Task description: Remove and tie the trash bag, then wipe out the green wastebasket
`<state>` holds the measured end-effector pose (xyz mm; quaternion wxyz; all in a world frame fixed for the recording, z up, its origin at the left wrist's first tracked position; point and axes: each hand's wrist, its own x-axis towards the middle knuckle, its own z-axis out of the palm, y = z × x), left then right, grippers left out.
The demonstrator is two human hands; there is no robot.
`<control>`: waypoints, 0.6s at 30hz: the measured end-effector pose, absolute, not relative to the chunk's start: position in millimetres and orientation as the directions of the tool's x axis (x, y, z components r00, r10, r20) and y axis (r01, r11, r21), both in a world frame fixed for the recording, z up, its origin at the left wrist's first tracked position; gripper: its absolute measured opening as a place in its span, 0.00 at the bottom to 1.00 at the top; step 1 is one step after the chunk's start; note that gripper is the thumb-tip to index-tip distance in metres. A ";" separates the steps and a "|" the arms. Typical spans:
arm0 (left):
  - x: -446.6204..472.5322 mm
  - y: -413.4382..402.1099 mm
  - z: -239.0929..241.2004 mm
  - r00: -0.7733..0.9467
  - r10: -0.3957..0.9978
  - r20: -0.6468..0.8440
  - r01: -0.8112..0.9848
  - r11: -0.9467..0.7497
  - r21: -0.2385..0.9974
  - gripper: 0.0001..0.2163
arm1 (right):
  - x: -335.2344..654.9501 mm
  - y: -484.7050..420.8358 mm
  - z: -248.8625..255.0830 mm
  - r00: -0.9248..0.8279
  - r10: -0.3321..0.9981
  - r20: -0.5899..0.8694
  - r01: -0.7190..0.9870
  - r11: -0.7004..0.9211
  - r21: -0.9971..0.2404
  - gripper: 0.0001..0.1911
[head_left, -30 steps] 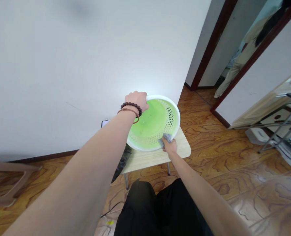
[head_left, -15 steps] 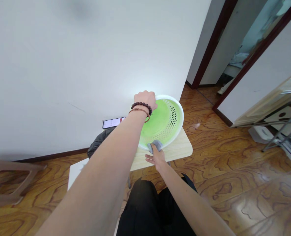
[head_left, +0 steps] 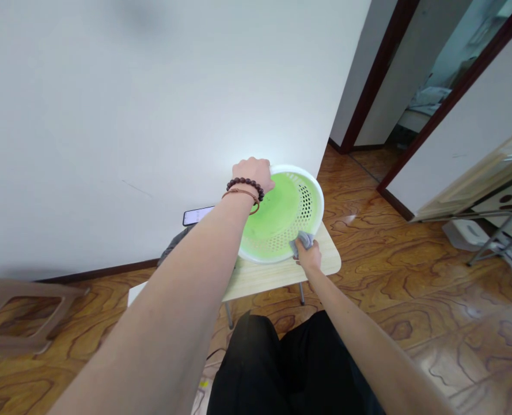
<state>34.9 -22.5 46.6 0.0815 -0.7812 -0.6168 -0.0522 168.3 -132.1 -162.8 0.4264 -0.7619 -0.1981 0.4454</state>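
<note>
A round green plastic colander (head_left: 277, 210) with a white rim sits tilted on a small pale wooden table (head_left: 256, 280). My left hand (head_left: 254, 172), with a beaded bracelet at the wrist, is closed over the colander's far left rim; its fingertips are hidden from me. At the near right rim, my right hand (head_left: 310, 256) pinches a grey cloth (head_left: 304, 240) and presses it against the colander's edge.
A phone (head_left: 197, 215) lies at the table's left, by a dark bag (head_left: 173, 245) partly behind my left arm. The white wall (head_left: 152, 115) rises behind. A beige plastic stool (head_left: 26, 314) stands at left; a doorway opens at right.
My right hand has slid the cloth to the right along the near rim of the colander. My left hand stays at the far left rim, shifted only slightly.
</note>
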 end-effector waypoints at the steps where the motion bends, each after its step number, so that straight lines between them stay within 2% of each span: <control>1: 35.4 -22.4 46.3 0.232 0.955 0.185 0.973 -0.224 -0.061 0.18 | 154.2 -135.0 -166.6 0.517 0.681 -0.519 -0.106 -0.551 -0.828 0.37; 3: 36.5 -22.5 45.7 0.227 0.956 0.188 0.974 -0.220 -0.056 0.18 | 122.0 -141.0 -174.6 0.462 0.674 -0.576 -0.221 -0.541 -0.811 0.38; 6: 37.4 -23.0 45.4 0.217 0.959 0.183 0.976 -0.210 -0.060 0.17 | 82.9 -147.0 -182.3 0.285 0.675 -0.681 -0.434 -0.543 -0.719 0.36; 8: 36.9 -23.3 45.6 0.216 0.960 0.178 0.976 -0.207 -0.068 0.18 | 75.6 -148.0 -183.9 0.190 0.689 -0.699 -0.492 -0.549 -0.676 0.33; 10: 35.4 -23.5 46.1 0.217 0.961 0.173 0.976 -0.208 -0.068 0.18 | 86.8 -146.5 -183.8 0.201 0.694 -0.692 -0.465 -0.554 -0.691 0.33; 15: 32.5 -23.1 46.3 0.226 0.957 0.182 0.974 -0.221 -0.049 0.18 | 150.5 -135.6 -180.6 0.481 0.669 -0.566 -0.225 -0.530 -0.817 0.37; 18: 33.9 -22.8 45.6 0.233 0.955 0.182 0.972 -0.227 -0.053 0.17 | 165.8 -131.5 -180.7 0.548 0.670 -0.501 -0.151 -0.510 -0.847 0.37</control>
